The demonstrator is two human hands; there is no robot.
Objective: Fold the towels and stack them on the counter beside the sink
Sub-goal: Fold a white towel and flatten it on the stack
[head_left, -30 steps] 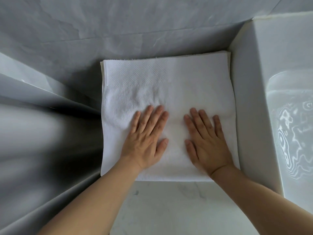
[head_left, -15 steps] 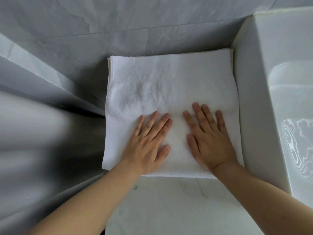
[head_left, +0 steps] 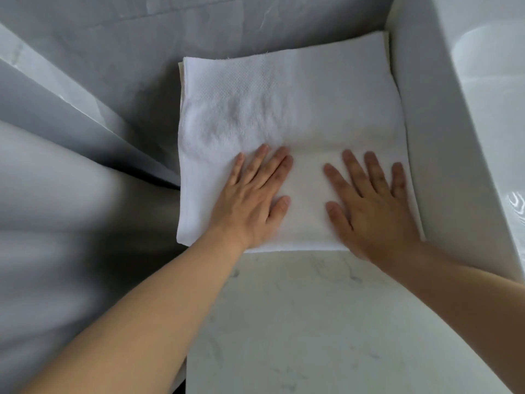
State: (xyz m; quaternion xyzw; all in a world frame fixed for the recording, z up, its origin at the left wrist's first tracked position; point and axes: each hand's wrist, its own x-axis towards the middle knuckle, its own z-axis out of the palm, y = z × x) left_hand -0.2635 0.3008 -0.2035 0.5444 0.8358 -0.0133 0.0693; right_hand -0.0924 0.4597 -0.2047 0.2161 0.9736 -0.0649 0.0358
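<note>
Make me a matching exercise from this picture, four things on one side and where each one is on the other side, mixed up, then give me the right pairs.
Things
1. left hand
2. right hand
3. folded white towel
4. sink

Places
A. along the right edge of the view
B. flat on the towel's near left part
C. on the marble counter, against the sink's side
D. flat on the towel's near right part

Pairs: 1-B, 2-D, 3-C, 4-A
</note>
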